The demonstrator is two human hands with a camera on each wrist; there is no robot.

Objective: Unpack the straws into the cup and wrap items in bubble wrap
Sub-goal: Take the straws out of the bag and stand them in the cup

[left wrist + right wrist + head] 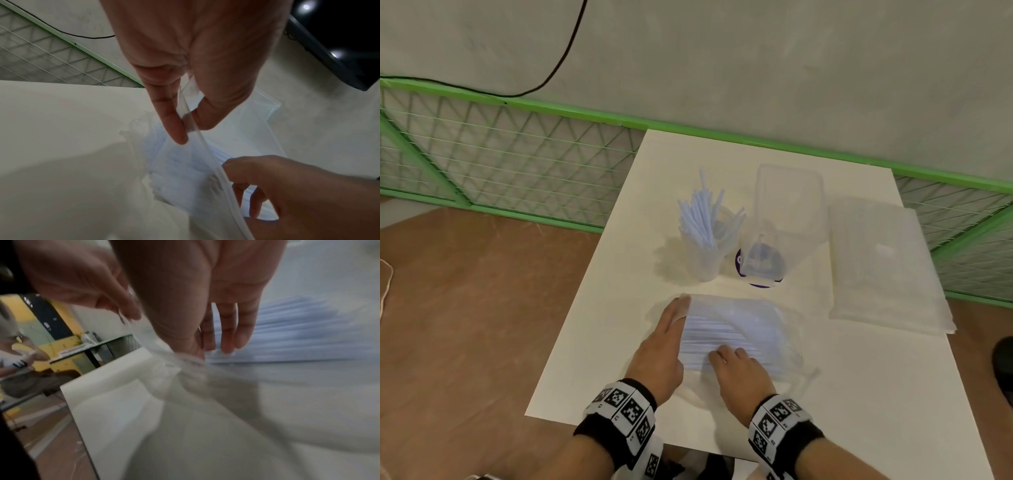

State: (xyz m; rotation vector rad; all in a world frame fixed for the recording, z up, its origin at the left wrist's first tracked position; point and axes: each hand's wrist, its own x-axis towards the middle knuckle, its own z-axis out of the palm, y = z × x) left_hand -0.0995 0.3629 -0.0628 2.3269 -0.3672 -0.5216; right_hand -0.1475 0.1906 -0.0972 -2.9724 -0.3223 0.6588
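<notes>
Bag [736, 329] of straws [719, 337] flat at near counter [859, 394] middle. Left grip [659, 356] pinching bag's open edge; right grip [739, 371] curled on straws inside. Cup [705, 260] just beyond, bare counter both sides.

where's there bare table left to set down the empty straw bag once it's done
Free: the near right corner of the table, below the bubble wrap, and the left strip beside the cup. Crowded: the middle and far right, with cup, clear container, bubble wrap, and the straw bag under both hands.
</notes>
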